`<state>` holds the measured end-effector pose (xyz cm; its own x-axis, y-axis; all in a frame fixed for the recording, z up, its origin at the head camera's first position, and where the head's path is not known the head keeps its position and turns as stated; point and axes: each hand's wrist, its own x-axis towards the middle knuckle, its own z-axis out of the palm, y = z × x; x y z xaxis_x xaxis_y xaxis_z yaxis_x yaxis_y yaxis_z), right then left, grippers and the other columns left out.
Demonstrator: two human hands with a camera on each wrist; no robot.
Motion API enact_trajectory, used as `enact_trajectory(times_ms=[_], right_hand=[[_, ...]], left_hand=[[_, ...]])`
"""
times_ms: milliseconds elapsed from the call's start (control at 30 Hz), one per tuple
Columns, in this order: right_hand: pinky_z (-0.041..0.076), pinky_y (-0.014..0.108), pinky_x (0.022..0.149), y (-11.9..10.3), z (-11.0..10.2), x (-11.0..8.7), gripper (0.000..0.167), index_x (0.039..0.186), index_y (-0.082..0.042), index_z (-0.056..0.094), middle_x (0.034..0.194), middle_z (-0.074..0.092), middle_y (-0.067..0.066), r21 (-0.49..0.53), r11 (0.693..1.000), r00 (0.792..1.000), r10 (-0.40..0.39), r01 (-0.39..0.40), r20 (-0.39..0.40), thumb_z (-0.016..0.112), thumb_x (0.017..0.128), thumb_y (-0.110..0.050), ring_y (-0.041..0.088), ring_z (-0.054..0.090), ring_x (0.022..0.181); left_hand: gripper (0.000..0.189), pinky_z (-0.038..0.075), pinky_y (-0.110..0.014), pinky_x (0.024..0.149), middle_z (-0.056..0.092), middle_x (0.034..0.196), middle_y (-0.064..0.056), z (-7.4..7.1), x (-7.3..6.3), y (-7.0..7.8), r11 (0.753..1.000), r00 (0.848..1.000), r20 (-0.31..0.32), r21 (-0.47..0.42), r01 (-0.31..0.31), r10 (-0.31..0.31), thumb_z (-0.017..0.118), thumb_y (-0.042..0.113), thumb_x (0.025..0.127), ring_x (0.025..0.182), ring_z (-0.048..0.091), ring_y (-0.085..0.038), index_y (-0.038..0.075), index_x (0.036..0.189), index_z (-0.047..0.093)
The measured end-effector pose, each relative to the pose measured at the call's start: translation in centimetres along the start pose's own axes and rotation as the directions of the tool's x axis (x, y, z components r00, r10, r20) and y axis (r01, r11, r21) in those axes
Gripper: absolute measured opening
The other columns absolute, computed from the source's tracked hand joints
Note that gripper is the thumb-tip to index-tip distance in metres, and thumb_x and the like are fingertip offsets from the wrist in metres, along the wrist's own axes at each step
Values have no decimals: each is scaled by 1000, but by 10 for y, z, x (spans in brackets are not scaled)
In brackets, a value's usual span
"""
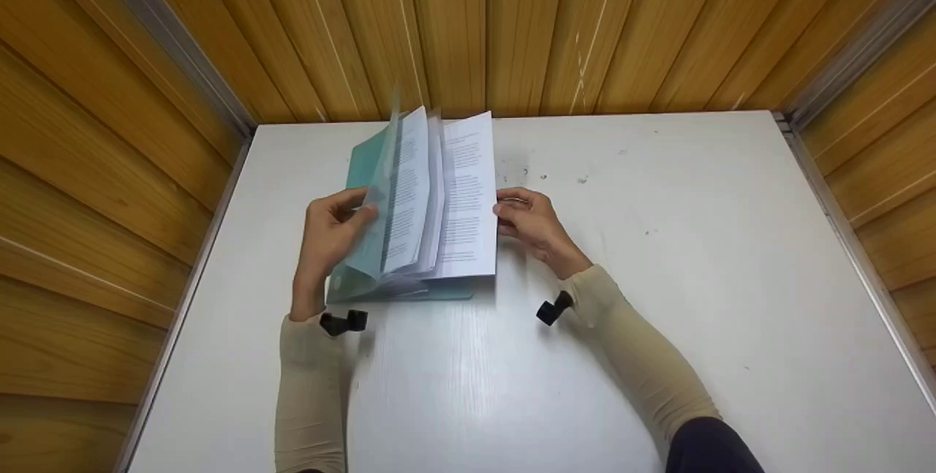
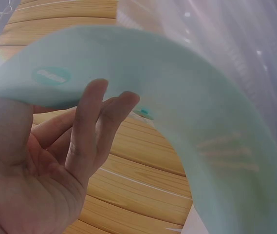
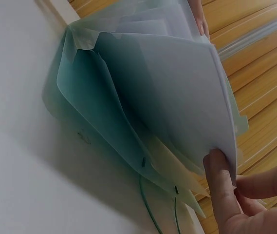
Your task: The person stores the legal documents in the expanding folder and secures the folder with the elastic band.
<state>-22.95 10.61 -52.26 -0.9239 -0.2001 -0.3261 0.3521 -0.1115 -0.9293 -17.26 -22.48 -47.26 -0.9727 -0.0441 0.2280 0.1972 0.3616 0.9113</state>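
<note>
A translucent teal document folder (image 1: 368, 160) stands partly fanned open on the table, with printed sheets (image 1: 468, 195) between its leaves. At its left side, my left hand (image 1: 329, 232) pinches the folder's clear teal flap, thumb in front and fingers behind. The left wrist view shows that flap (image 2: 123, 63) bending in a curve over the fingers. On the opposite side, my right hand (image 1: 534, 224) pinches the right edge of the white paper (image 3: 177, 92) between thumb and fingers. Below the paper in the right wrist view, a teal back cover (image 3: 89, 97) carries a thin elastic cord (image 3: 147, 202).
The white table (image 1: 695, 275) bears small dark marks behind the right hand. Wood-panelled walls (image 1: 526, 27) enclose it at the back and sides, with metal rails (image 1: 183, 297) along its side edges. A small black camera mount (image 1: 556, 308) sits on each wrist.
</note>
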Motion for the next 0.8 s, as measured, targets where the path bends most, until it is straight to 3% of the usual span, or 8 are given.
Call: enact_trajectory(times_ms=[333,567,800], right_hand=[[62,28,75,5,15,9,31,133,1,65,110,75,9,35,999,1000,19,-19,-5,66,102,1,16,73,88],[61,29,75,10,22,14,30,132,1,66,108,74,7,27,999,1000,23,-23,-11,66,102,1,15,72,88],[61,29,77,13,26,15,31,133,0,67,114,74,11,9,1000,1000,16,-16,-6,66,102,-1,17,73,92]], left_hand=[[33,59,-20,77,77,123,-19,1,-1,1,1000,1000,-7,2,-2,2,73,1,97,93,76,-12,-1,130,75],[33,58,-19,77,77,123,-21,1,0,1,1000,1000,-11,-1,-3,3,73,3,97,96,78,-20,-2,130,75],[32,58,-20,74,78,121,-22,1,1,-1,1000,1000,-9,-9,-8,7,72,2,98,89,76,-11,-3,130,75]])
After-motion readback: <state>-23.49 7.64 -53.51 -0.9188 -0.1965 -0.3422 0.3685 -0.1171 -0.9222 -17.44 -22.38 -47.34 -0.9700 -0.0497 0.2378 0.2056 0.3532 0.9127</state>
